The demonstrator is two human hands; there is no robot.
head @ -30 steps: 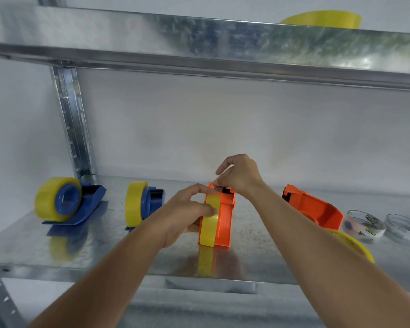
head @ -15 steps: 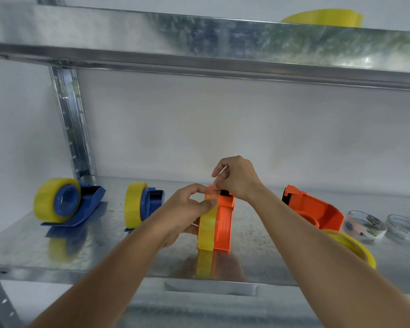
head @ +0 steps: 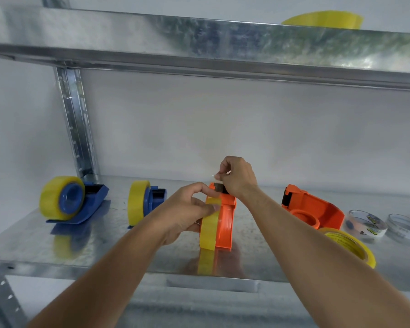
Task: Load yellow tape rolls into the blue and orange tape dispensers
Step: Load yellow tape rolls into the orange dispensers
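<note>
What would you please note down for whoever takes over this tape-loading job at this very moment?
Left hand: grips the yellow roll mounted on the middle orange dispenser, steadying it on the lower shelf.
Right hand: pinches the tape's free end just above the dispenser's cutter end.
Done: both blue dispensers, far left and next to it, carry yellow rolls.
Left: seat the tape end on this orange dispenser; then load the empty orange dispenser on the right, probably with the loose yellow roll lying before it. Another yellow roll sits on the upper shelf.
</note>
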